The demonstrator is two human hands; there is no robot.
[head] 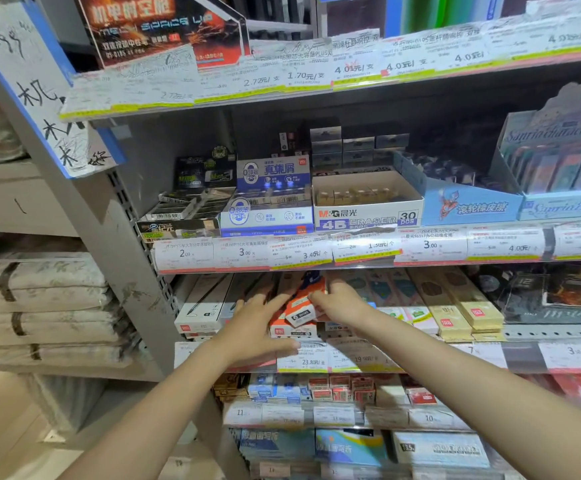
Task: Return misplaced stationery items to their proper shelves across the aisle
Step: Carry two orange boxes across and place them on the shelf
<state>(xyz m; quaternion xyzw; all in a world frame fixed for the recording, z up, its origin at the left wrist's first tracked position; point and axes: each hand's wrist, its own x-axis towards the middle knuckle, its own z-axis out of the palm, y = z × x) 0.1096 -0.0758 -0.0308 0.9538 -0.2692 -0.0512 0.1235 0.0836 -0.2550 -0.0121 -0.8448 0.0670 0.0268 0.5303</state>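
An orange and white pencil box [301,308] lies tilted on a stack of like boxes on the third shelf [559,332] down. My right hand [337,303] grips its right edge with fingers curled over the top. Flat against the box's left side rests my left hand [258,323], fingers spread and reaching under the shelf above. Both forearms stretch up from the bottom of the view. The far end of the box is hidden under the shelf's price strip.
White pencil boxes [202,306] lie left of it, tan boxes [455,306] to the right. Eraser cartons, among them a 4B eraser carton [368,206], fill the shelf above. A grey upright post [136,258] stands left, with bundled paper stacks [39,306] beyond.
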